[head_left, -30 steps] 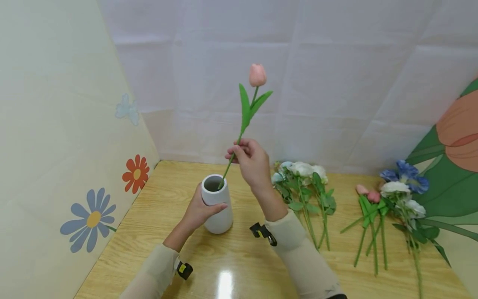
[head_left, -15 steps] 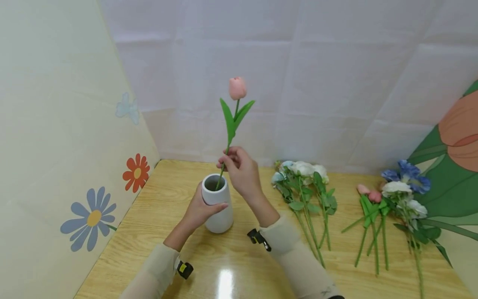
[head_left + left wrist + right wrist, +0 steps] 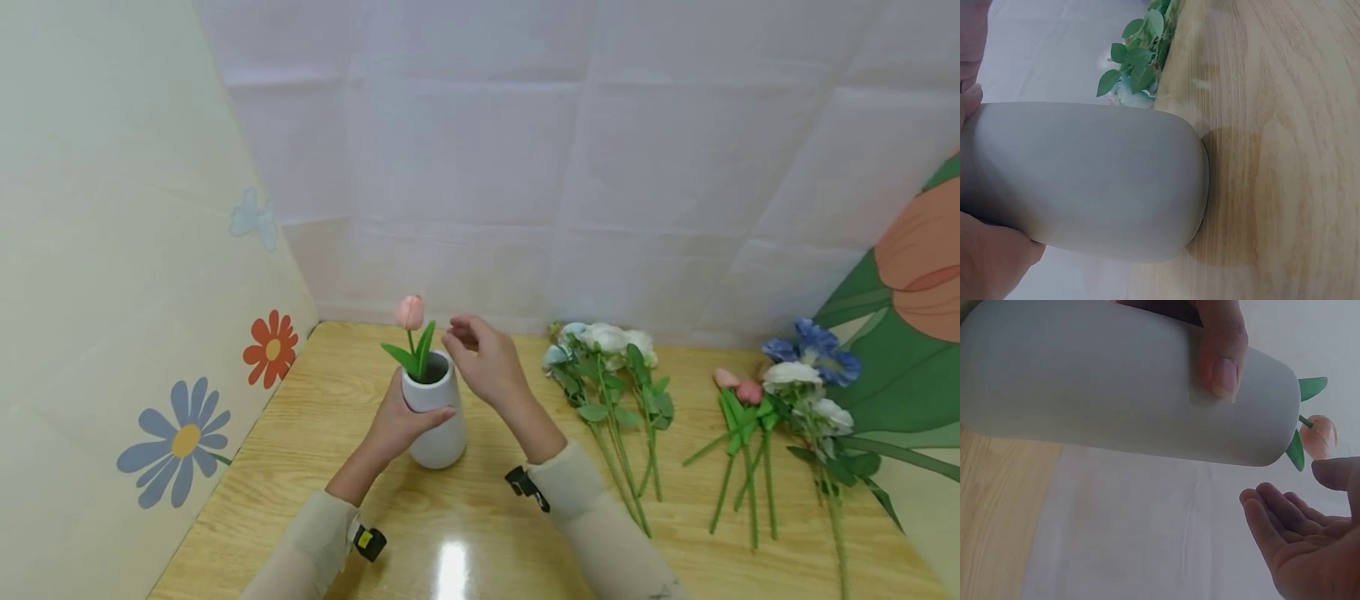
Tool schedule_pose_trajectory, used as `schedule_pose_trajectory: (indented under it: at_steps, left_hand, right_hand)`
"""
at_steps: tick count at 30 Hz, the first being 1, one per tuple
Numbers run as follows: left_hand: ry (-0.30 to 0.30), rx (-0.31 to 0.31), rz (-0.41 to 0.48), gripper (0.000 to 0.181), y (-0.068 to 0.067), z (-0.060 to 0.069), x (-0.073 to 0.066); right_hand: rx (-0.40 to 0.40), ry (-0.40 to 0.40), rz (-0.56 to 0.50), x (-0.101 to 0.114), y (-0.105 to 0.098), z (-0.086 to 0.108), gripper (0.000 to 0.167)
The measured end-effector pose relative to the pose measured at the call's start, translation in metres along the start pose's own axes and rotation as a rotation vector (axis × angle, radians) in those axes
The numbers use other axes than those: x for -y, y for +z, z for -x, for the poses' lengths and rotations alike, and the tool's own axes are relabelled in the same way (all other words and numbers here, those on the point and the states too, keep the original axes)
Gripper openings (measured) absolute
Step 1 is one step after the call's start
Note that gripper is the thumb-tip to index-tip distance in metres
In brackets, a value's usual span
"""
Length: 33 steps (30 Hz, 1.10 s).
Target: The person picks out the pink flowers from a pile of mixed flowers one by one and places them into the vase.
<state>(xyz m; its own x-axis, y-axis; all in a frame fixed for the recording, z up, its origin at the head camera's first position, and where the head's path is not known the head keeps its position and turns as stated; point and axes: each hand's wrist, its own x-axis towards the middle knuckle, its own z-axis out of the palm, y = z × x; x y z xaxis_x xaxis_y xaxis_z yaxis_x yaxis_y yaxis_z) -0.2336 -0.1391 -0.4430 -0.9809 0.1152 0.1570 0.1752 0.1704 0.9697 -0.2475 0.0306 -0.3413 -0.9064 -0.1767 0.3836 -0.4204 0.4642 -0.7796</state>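
Observation:
A white vase [image 3: 441,429] stands upright on the wooden table, and my left hand [image 3: 397,421] grips its upper part from the left, thumb across the front. Out of its mouth rises a pink tulip [image 3: 410,312], leaning left, its green leaves at the rim and its lower stem hidden inside. Beside the rim on the right, my right hand [image 3: 487,362] is apart from flower and vase. The right wrist view shows that hand's fingers [image 3: 1272,525] loosely extended with nothing between them. In the left wrist view the vase [image 3: 1097,181] reaches down to the tabletop.
White and pale blue flowers [image 3: 607,337] with long stems lie right of the vase. Farther right are pink tulips [image 3: 748,392] and a bunch of white and blue flowers [image 3: 817,358]. A pale cloth wall [image 3: 465,167] borders the table's back [image 3: 330,375].
The pink tulip has moved left and down into the vase, and my right hand has let go of its stem. My left hand has stayed on the vase.

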Motion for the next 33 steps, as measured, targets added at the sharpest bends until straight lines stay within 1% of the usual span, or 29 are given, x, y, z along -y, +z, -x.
schedule_pose_trajectory:
  at_steps: [8, 15, 20, 26, 33]
  left_hand:
    - [-0.005, 0.004, -0.014, 0.093, -0.001, 0.001, -0.001]
    - [0.028, 0.006, -0.006, 0.089, 0.0, 0.002, 0.0]
    - [0.011, -0.003, -0.022, 0.091, -0.001, 0.003, -0.002]
    - [-0.019, -0.003, -0.033, 0.093, -0.001, 0.003, -0.002]
    - [-0.018, -0.009, -0.037, 0.093, 0.0, 0.003, -0.002]
  right_hand:
    - [0.009, 0.023, -0.001, -0.005, -0.002, 0.005, 0.031]
    - [0.032, 0.018, -0.017, -0.012, -0.004, 0.01, 0.03]
    - [0.051, 0.027, 0.002, -0.02, -0.008, 0.015, 0.031]
    - [0.067, 0.086, 0.046, -0.031, -0.017, 0.021, 0.034]
    - [0.072, 0.082, 0.045, -0.045, -0.033, 0.03, 0.035]
